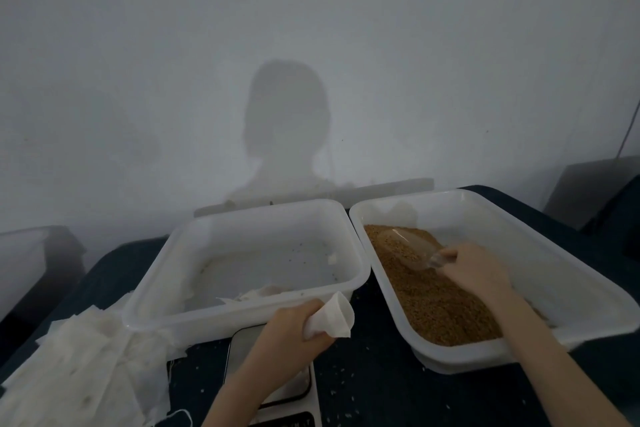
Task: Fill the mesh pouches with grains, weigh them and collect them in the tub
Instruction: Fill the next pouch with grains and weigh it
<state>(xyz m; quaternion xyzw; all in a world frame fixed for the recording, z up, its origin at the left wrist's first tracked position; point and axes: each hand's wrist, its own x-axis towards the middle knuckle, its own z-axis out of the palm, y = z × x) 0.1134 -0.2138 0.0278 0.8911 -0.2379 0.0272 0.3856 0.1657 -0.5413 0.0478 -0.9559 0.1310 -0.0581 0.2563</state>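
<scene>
Low in the middle of the frame, the person's left hand point(294, 326) grips a small white mesh pouch point(332, 319), fingers curled round its lower part, its mouth held open and tilted toward the right. Under that wrist sits a flat white weighing scale point(304, 388) on the dark blue table point(374, 374), partly hidden by the forearm; its display is too blurred to read.

Right of centre, the right hand point(474, 270) holds the handle of a clear plastic scoop point(408, 246), fingers closed around it. The scoop lies on brown grains point(440, 302) that fill the left side of a translucent white rectangular tub point(571, 288) angled across the right of the frame.

Centre frame, a second translucent white tub point(346, 215) holds a few white pouches along its near wall. Loose white mesh fabric point(79, 367) is heaped at lower left, touching that tub's near left corner. Scattered pale grains dot the table.
</scene>
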